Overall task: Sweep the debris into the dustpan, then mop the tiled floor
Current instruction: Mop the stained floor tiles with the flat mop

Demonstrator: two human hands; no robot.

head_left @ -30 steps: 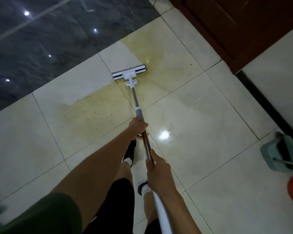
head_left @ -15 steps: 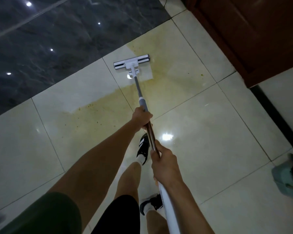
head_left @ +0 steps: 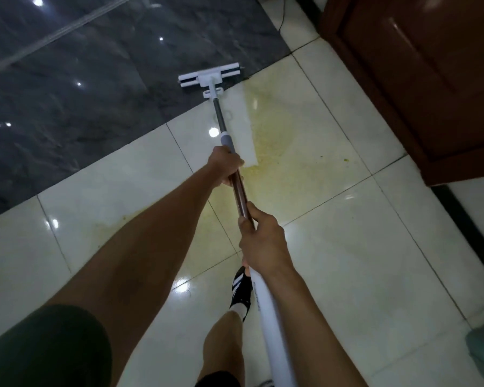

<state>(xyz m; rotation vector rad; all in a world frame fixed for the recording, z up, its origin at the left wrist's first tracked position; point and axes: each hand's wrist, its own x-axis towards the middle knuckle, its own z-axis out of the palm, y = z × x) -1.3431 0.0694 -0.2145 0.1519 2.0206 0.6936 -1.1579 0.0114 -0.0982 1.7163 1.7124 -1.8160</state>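
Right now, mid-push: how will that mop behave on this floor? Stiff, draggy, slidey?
Probably stiff: the mop handle runs straight between the left hand and right hand, with no visible bow. The flat mop head likely glides easily, since the glossy tiled floor mirrors lights. The yellowish residue might add slight drag.

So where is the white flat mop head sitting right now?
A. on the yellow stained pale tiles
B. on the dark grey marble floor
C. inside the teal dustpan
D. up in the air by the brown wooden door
B: the white flat mop head lies on the dark grey marble floor, just past the edge of the yellow stained pale tiles, with both hands gripping the pole.
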